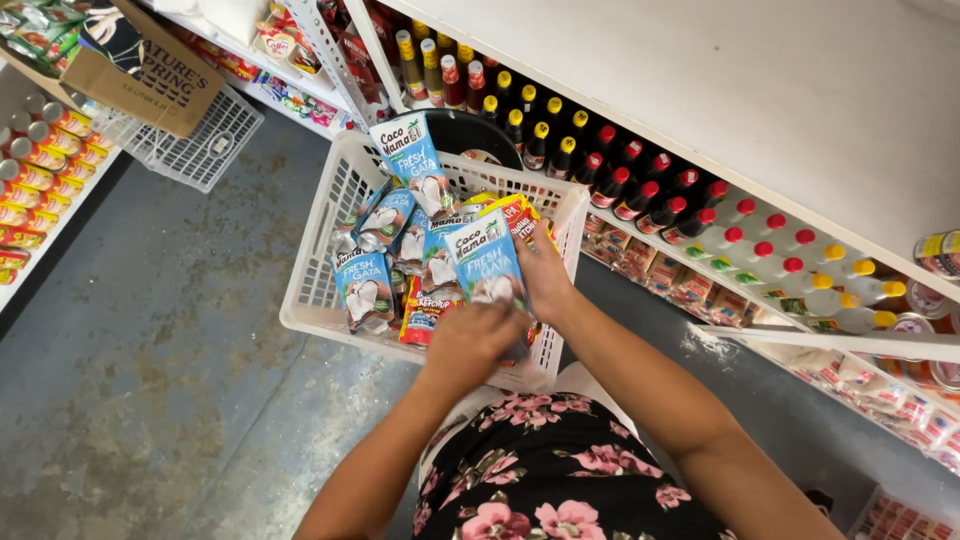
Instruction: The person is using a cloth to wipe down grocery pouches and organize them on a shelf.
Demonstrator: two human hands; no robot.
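While our left grip (470,340) and right grip (545,275) close on a carton (485,260), both forearms reach toward twelve o'clock over the basket (315,290).

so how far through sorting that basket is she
Done: shelf bottles stand in rows. In hand: both hands, left hand and right hand, grip blue cartons over the white basket. Left: many cartons and pouches lie inside.

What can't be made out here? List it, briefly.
Head view only:
- Basket floor: covered by cartons; white basket.
- Lower part of the blue carton: hidden by the left hand and right hand.
- Black round container: mostly behind the basket rim.
- Shelf sachets: too small, blurred.
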